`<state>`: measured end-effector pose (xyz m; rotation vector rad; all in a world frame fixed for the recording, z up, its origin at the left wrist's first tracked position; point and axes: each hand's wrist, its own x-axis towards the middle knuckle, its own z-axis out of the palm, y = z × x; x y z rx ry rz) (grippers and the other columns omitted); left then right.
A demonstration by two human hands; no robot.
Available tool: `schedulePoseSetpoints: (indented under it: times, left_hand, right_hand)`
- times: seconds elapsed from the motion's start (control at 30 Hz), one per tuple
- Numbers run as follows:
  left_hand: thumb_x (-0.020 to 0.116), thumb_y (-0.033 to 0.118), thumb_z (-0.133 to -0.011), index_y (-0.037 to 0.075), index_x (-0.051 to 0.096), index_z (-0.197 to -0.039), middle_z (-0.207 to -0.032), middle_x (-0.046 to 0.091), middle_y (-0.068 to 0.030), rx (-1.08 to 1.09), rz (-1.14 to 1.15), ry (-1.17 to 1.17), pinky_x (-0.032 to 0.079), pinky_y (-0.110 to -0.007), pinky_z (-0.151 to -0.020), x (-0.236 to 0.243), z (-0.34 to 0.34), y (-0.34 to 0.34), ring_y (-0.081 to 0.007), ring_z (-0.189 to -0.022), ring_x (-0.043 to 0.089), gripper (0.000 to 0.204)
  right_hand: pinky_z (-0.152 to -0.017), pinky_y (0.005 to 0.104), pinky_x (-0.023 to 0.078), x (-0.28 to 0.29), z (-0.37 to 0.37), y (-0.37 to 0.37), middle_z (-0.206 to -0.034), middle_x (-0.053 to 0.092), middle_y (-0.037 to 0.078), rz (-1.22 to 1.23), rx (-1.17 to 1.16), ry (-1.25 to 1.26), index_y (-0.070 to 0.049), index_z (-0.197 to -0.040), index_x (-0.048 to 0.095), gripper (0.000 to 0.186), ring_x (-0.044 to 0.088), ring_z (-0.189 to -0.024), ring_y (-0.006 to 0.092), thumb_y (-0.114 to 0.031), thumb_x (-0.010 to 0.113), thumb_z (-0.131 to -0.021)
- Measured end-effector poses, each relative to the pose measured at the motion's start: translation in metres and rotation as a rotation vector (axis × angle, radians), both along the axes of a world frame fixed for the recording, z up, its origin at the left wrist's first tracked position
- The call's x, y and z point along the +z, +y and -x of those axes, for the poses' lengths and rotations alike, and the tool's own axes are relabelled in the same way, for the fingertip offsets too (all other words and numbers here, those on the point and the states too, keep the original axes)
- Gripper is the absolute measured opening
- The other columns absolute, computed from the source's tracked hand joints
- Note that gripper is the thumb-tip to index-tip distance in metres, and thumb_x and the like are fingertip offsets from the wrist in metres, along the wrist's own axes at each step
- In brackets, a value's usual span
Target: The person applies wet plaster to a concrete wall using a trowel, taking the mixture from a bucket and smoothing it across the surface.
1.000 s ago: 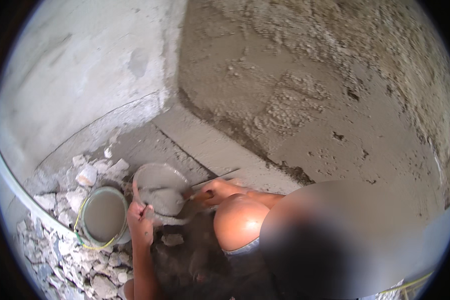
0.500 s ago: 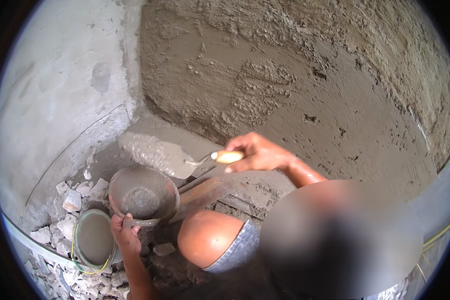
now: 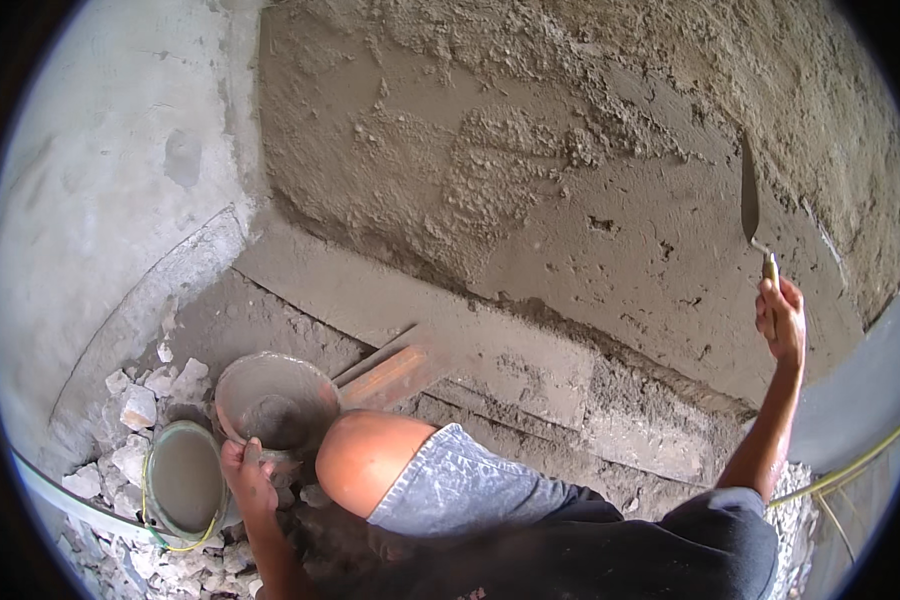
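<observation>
My right hand [image 3: 782,318] is closed round the handle of a trowel [image 3: 749,195], held out at the far right against the upper edge of the wet mortar [image 3: 660,215] on the wall. The thin blade points up and appears nearly edge-on. At the lower left, my left hand [image 3: 250,472] grips the near rim of a round mortar pan [image 3: 232,385], thumb over the edge. The pan tilts and has some grey mortar [image 3: 278,420] in its bottom. My bare knee [image 3: 370,455] is just right of it.
A bucket of grey liquid [image 3: 186,480] with a yellow-green handle stands left of the pan among broken rubble [image 3: 135,410]. A wooden float or board [image 3: 385,372] lies right of the pan. A smooth grey wall [image 3: 100,200] rises at the left; yellow cord [image 3: 860,460] runs at the lower right.
My right hand has swung far right and up with the trowel, from above the pan to the wall. The mortar heaped on its blade no longer shows. My left hand keeps its grip.
</observation>
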<state>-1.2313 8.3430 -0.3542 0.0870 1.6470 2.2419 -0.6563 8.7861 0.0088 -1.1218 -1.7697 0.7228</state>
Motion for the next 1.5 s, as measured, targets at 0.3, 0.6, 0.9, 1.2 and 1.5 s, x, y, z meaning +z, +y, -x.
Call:
schedulePoseSetpoints:
  times: [0.3, 0.6, 0.9, 1.2, 1.5]
  left_hand:
    - [0.062, 0.002, -0.096, 0.011, 0.049, -0.083, -0.077, 0.050, 0.0031, 0.018, -0.023, -0.025, 0.033, -0.020, -0.048, -0.018, 0.010, 0.008, -0.0038, -0.062, 0.043, 0.020]
    - [0.063, 0.002, -0.096, 0.011, 0.049, -0.082, -0.076, 0.050, 0.0029, 0.081, 0.059, 0.020, 0.034, -0.020, -0.048, -0.011, 0.012, -0.008, -0.0035, -0.060, 0.043, 0.021]
    - [0.065, 0.006, -0.095, 0.011, 0.050, -0.083, -0.076, 0.051, 0.0016, 0.018, 0.021, 0.053, 0.041, -0.022, -0.051, -0.019, 0.024, -0.024, -0.0063, -0.061, 0.047, 0.020]
    - [0.062, 0.001, -0.096, 0.007, 0.054, -0.087, -0.077, 0.053, 0.0010, 0.099, 0.077, 0.009, 0.035, -0.022, -0.047, -0.008, 0.013, -0.018, -0.0043, -0.056, 0.043, 0.014]
    - [0.064, 0.005, -0.096, 0.011, 0.050, -0.085, -0.076, 0.048, 0.0027, 0.047, 0.125, 0.001, 0.037, -0.020, -0.048, -0.018, 0.023, -0.016, -0.0051, -0.059, 0.044, 0.019]
  right_hand:
    - [-0.054, 0.0418, 0.049, -0.153, 0.088, 0.002, -0.074, 0.069, 0.008, -0.092, -0.295, -0.847, -0.007, -0.084, 0.064, 0.036, 0.062, -0.060, 0.0194, -0.038, 0.063, -0.102]
    - [-0.055, 0.0443, 0.054, -0.075, 0.202, 0.136, -0.074, 0.068, 0.011, -0.684, -0.348, -1.060, -0.013, -0.091, 0.064, 0.036, 0.067, -0.059, 0.0268, -0.041, 0.048, -0.107]
    - [-0.084, 0.0478, 0.055, 0.033, 0.168, 0.116, -0.108, 0.075, 0.015, -0.525, -0.517, -0.813, -0.012, -0.116, 0.073, 0.043, 0.073, -0.098, 0.0352, -0.049, 0.060, -0.098]
    - [-0.080, 0.0500, 0.055, -0.043, 0.144, 0.098, -0.101, 0.074, 0.013, -0.689, -0.487, -0.869, -0.012, -0.102, 0.070, 0.029, 0.072, -0.095, 0.0361, -0.040, 0.065, -0.097]
    - [-0.077, 0.0509, 0.055, 0.019, 0.106, 0.106, -0.108, 0.072, 0.011, -0.757, -0.737, -0.815, -0.014, -0.107, 0.063, 0.029, 0.070, -0.098, 0.0383, -0.038, 0.072, -0.092]
